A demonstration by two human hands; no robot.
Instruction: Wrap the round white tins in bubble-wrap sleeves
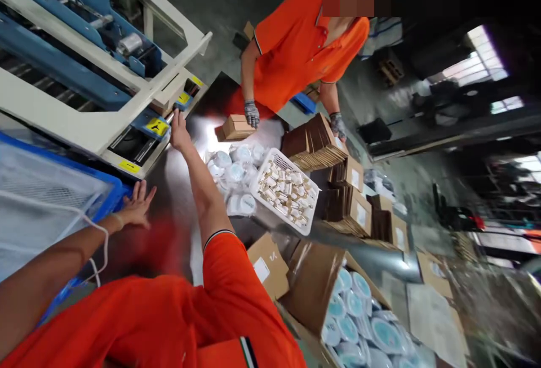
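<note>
We locate the cardboard box (169, 94) at the near end of the machine frame (122, 117), beneath its pale bar and beside the yellow labels. Our right hand (180, 132) is at that end, fingers extended toward the box. We cannot determine from this view whether it grips or only touches the box, since the fingertips overlap the machine edge. Our left hand (138, 204) is released, fingers spread, over the worktop (175, 187) and just beside the corner of the blue crate (84, 167). A white cord crosses the left forearm.

We note the following edges and room. The machine end borders the worktop along its left side. A strip of shiny worktop surface extends between the left hand and the right forearm, giving that hand room to move sideways; the crate rim limits it on the outer side. Right of the forearm, the bagged round items (236, 172) lie against the edge of the white basket (276, 214), which holds small white and brown pieces.

Across the worktop, a co-worker rests one gloved hand on a small carton (237, 128); the other is at the stacked flat cartons (315, 143), right of the basket. Nearer us, a large carton (313, 286) stands with flaps raised, filled with round packs (349, 306).
</note>
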